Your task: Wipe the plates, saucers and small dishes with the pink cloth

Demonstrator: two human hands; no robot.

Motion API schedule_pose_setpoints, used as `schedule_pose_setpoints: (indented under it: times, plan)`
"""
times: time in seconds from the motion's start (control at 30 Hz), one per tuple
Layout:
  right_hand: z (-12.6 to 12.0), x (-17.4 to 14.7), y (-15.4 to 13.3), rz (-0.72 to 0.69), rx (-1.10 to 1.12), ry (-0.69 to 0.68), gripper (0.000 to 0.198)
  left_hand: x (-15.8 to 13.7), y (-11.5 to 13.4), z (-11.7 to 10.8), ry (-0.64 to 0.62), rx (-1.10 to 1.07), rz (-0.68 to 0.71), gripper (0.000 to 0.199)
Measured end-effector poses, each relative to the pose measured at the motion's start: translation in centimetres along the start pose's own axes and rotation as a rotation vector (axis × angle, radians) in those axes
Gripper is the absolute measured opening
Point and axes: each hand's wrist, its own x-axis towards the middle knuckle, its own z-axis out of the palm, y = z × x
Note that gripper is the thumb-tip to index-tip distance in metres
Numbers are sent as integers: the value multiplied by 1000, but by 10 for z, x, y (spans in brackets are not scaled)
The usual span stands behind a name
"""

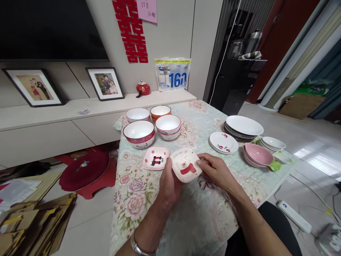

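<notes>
Between my two hands is a small cream dish [185, 165] with a bear in a red scarf painted on it, held above the tablecloth. My left hand [170, 185] supports it from the left and below, thumb at the rim. Fingers of my right hand [215, 171] pinch its right edge. Just left of it a pink-rimmed cat dish [156, 158] lies on the table. Behind stand stacked bowls: a red-banded one [139, 131], a red-rimmed one [168, 124], an orange one [160, 111] and a pale pink one [137, 114].
The right side of the table [149, 220] bears flowered plates [223, 143], large white plates [244, 125], small white bowls [274, 143] and pink bowls [258, 154]. A red stool [85, 170] and folded cardboard [34, 224] are at left; a power strip [294, 216] lies on the floor at right.
</notes>
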Motion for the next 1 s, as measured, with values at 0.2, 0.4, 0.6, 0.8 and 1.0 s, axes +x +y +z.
schedule_pose_setpoints:
  times: [0.2, 0.4, 0.6, 0.8, 1.0]
  plan:
    - [1, 0, -1, 136, 244, -3, 22, -3, -3, 4, -94, 10, -1, 53]
    - [-32, 7, 10, 168, 184, 250, 29, -6, 3, 1, -111, 180, -80, 50]
    - [-74, 22, 47, 310, -161, 632, 38, -9, 2, 1, -114, 285, -97, 46]
    - [-85, 33, 60, 364, -294, 705, 51, -8, 2, 1, -124, 330, -100, 45]
    - [-79, 36, 69, 362, -318, 721, 63, -9, 1, -2, -152, 363, -113, 44]
